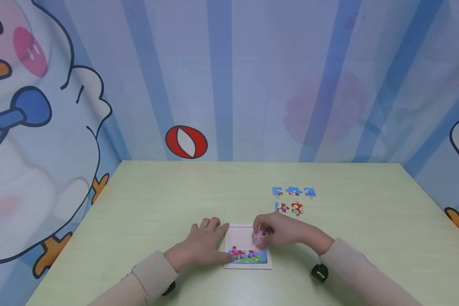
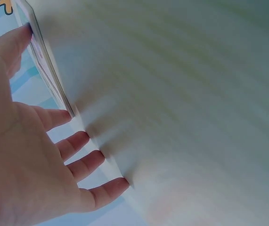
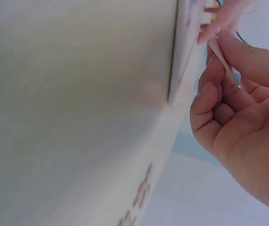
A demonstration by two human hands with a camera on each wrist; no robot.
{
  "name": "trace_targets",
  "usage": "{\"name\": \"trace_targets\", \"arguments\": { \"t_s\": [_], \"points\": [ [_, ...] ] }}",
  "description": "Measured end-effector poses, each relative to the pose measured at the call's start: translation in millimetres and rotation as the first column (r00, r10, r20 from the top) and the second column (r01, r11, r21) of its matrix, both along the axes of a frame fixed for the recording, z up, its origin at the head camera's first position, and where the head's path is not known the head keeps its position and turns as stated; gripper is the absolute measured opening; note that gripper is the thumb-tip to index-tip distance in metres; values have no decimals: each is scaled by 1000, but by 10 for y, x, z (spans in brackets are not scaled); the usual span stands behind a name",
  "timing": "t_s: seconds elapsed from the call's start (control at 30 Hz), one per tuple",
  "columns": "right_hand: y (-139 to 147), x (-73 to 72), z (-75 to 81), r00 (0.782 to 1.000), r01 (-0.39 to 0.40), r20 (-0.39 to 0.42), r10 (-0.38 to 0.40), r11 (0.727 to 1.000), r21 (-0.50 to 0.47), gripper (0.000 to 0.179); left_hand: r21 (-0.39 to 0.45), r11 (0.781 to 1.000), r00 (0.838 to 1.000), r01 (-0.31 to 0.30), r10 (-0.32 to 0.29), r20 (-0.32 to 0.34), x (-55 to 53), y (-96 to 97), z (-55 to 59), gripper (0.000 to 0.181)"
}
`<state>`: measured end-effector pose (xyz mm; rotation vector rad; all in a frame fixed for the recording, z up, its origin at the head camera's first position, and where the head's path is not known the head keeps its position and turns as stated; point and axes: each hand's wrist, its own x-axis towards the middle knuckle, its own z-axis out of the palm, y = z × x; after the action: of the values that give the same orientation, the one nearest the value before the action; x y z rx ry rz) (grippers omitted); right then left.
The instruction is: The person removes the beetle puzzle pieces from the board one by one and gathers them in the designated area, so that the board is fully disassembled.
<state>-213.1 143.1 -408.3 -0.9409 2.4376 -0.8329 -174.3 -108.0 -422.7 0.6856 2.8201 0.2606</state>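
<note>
A white-bordered jigsaw tray [image 1: 239, 232] lies flat on the table. Its lower part holds a joined strip of picture [image 1: 257, 257] with red figures over green and blue; the upper part shows pale backing. My left hand [image 1: 200, 247] is spread at the tray's left side, its thumb on the lower left corner and its index fingertip at the upper left corner. Over the tray's right half, my right hand [image 1: 284, 231] pinches a pinkish jigsaw piece [image 1: 259, 239] between thumb and fingers. The right wrist view shows this piece [image 3: 224, 60] tilted, edge-on; its picture is hidden there.
Several loose jigsaw pieces [image 1: 293, 191] lie in two rows beyond the tray, to the right. The pale yellow-green table [image 1: 168, 191] ends at a blue striped cloth backdrop [image 1: 252, 85]. A dark wrist device [image 1: 319, 273] sits under the right sleeve.
</note>
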Motion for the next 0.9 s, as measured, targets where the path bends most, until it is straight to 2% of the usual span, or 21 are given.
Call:
{"name": "trace_targets", "arguments": {
  "t_s": [0.17,0.3,0.63,0.9],
  "points": [
    [153,-45,108,999,18,-30,-19,999,-37,15,1,1000,1000,0,0,-2,10,4,4,87],
    [285,-84,176,997,67,-22,-69,996,-57,18,2,1000,1000,1,-1,2,12,4,9,87],
    [643,-183,262,990,131,-30,-135,985,-114,19,6,1000,1000,5,-5,2,3,-11,7,87],
    [912,-266,283,975,209,-51,-218,969,-133,25,9,1000,1000,6,-6,4,-2,-10,-1,87]
  ]
}}
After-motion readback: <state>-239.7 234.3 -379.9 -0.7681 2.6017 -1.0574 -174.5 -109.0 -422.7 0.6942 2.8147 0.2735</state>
